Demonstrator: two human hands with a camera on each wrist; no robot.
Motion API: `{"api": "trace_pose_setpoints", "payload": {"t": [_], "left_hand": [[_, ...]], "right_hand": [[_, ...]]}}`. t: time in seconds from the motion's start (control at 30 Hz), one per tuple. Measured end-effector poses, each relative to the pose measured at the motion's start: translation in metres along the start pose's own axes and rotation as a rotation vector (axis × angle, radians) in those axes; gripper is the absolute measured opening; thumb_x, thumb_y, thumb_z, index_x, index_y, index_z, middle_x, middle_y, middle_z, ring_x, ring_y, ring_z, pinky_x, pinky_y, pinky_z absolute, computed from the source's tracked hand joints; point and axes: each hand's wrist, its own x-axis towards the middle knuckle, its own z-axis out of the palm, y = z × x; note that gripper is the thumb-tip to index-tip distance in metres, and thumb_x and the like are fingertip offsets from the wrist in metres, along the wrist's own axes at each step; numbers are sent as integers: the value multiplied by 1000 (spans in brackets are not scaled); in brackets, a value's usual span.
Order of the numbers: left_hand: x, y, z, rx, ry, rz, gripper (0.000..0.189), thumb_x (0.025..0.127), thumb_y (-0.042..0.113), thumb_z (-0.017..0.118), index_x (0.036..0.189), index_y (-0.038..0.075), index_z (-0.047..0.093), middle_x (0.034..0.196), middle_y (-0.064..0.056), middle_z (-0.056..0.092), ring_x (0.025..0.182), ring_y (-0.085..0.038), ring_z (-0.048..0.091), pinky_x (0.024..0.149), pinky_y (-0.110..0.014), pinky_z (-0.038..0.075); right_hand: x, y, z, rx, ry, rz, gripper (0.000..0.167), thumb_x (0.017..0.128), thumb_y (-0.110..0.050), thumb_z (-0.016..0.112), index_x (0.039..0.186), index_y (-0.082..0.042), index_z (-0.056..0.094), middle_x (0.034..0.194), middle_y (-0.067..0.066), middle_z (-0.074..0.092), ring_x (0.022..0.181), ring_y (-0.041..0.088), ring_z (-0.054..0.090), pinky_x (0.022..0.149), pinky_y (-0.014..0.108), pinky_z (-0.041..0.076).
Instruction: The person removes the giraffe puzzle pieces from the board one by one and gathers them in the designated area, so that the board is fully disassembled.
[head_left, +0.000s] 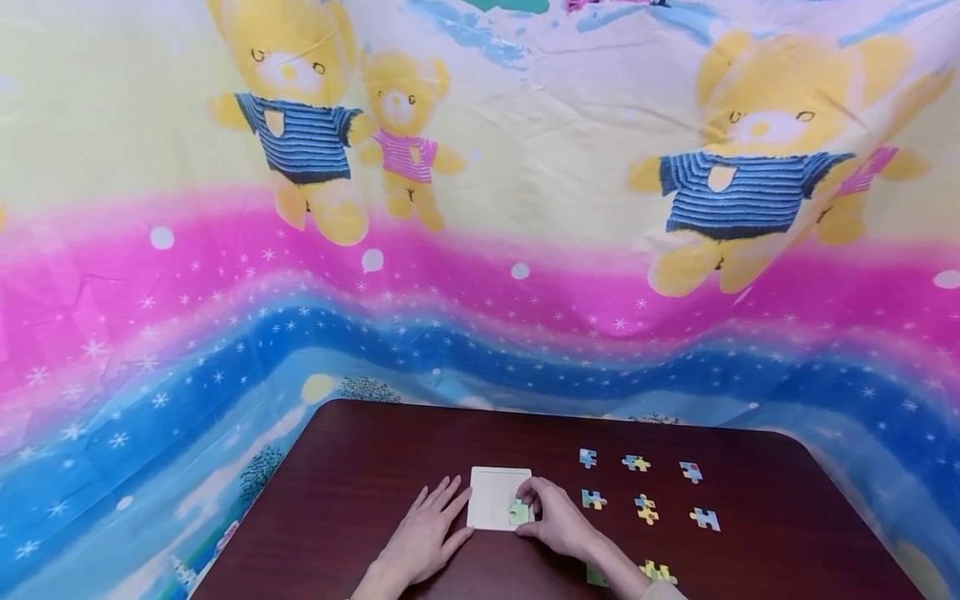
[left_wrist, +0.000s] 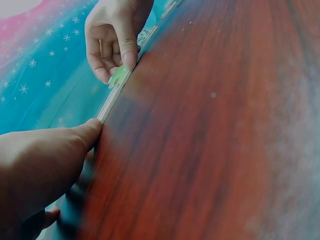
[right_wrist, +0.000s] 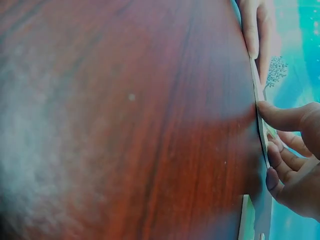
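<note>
A square, cream-coloured puzzle board [head_left: 491,493] lies flat on the dark table. My left hand [head_left: 426,532] rests at its left side with fairly straight, spread fingers, the thumb touching the lower left corner. At the board's lower right corner my right hand [head_left: 561,520] pinches a light green puzzle piece [head_left: 518,511]. From the left wrist, that green piece [left_wrist: 118,76] looks tilted at the board's edge, under the fingertips. In the right wrist view the fingers [right_wrist: 287,155] hide most of the piece.
To the right, several loose puzzle pieces lie spaced apart in rows, among them a blue one [head_left: 588,457] and a yellow one [head_left: 647,509]. A yellow-green piece [head_left: 658,572] lies beside the right forearm. Behind the brown table [head_left: 375,450] hangs a bear-print cloth [head_left: 480,308].
</note>
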Motion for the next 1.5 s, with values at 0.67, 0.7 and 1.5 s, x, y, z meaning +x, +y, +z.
{"api": "trace_pose_setpoints", "payload": {"t": [0.67,0.7,1.5], "left_hand": [[0,2,0,-8,-4,-3,62,110,51,60,162,17,57,169,-13,54,158,-35,52,127,-61,44],[-1,2,0,-10,-4,-3,62,110,50,60,162,17,57,169,-13,54,158,-35,52,127,-61,44],[-1,6,-2,-26,0,-9,61,111,49,60,162,17,56,170,-14,53,158,-35,51,128,-61,43]], "right_hand": [[-23,3,-28,147,35,43,39,87,-3,91,117,-2,66,103,5,62,89,13,54,74,26,47],[-25,3,-32,152,35,40,39,87,-3,90,117,-2,66,103,5,62,89,14,54,75,26,48],[-129,52,-129,153,17,-3,39,97,-5,81,128,5,60,110,4,59,91,10,54,68,26,50]]}}
